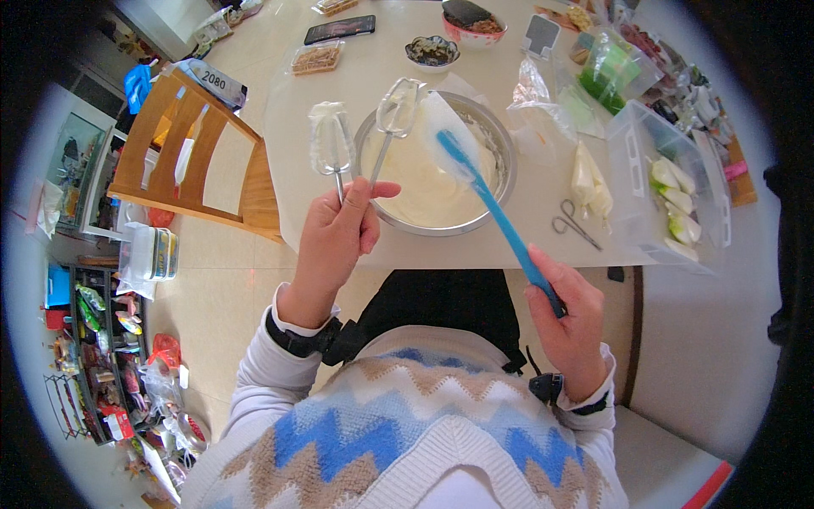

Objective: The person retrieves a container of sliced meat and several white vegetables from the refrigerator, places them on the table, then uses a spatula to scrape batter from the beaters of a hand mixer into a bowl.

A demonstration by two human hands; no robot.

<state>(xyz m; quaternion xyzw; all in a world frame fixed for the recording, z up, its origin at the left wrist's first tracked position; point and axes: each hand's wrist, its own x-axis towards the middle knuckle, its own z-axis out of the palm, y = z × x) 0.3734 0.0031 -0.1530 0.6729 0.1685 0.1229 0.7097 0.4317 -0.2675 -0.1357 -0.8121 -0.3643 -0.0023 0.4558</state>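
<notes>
My left hand point(340, 232) grips the stems of two metal mixer beaters, one point(331, 143) upright at the left and the other point(399, 109) over the bowl's left part. Pale cream coats both. In my right hand point(566, 312) is the blue handle of a spatula point(502, 219); its broad translucent white blade point(450, 137) is over the right part of the bowl. Below them a steel mixing bowl point(439, 230) holds smooth pale yellow batter or cream point(423, 191). Whether the blade touches the batter I cannot tell.
Scissors point(575, 224), a filled piping bag point(590, 181) and a clear plastic bin point(636, 165) with filled bags lie to the right. Behind the bowl are a small dish point(432, 53), a patterned bowl point(475, 37), a phone point(339, 29) and a food box point(318, 58). A wooden chair point(191, 153) stands left.
</notes>
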